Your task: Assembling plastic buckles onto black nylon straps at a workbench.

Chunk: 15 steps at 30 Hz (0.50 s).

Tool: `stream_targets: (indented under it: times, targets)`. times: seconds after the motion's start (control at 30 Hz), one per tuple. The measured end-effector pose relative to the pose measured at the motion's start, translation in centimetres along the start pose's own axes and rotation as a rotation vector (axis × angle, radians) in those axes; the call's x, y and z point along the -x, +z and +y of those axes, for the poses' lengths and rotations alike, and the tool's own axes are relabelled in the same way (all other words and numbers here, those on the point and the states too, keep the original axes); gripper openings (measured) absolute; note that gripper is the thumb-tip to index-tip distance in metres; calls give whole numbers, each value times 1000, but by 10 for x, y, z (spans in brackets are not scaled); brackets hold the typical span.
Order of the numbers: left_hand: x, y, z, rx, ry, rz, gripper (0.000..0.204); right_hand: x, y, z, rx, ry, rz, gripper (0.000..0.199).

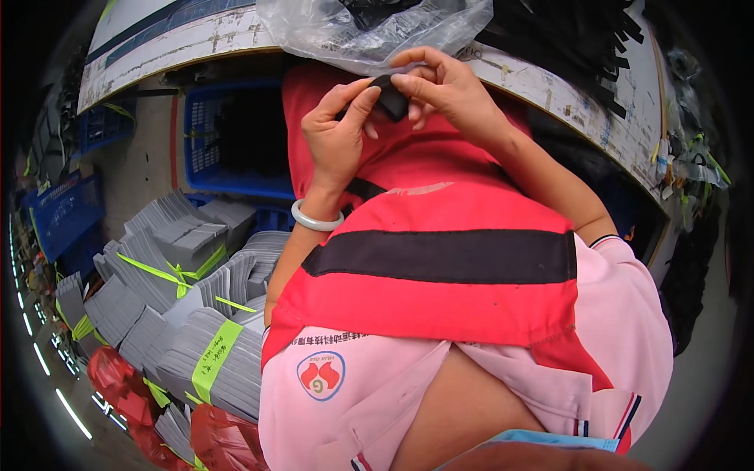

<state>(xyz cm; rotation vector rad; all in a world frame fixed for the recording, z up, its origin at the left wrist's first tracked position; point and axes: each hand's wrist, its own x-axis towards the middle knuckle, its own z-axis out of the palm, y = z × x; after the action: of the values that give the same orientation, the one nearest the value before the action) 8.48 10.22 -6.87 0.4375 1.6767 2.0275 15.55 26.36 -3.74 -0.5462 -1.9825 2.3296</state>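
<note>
A small black flat piece [390,98] is pinched between both hands just in front of the worktable edge. My left hand [339,129] holds its left side with thumb and fingers; a pale bangle [316,217] circles that wrist. My right hand [444,86] grips its top and right side, fingers curled over it. A clear plastic bag [353,27] with dark contents lies on the table right behind the hands. A red apron with a black band [440,255] covers my lap.
The white worn worktable [565,86] curves across the top, with a heap of black strips [573,35] at the far right. Blue crates [228,133] stand under it. Bundles of grey sheets tied with green bands [188,314] and red bags [126,385] fill the floor on the left.
</note>
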Motion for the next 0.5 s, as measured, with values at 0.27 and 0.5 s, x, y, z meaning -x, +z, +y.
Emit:
stream_targets:
  times: [0.27, 0.5]
  targets:
    - [16, -42, 36, -70, -195, -334, 12, 0, -18, 12, -102, 145, -117, 20]
    - [28, -184, 68, -61, 24, 386, 23, 2, -109, 12, 916, -445, 442, 19]
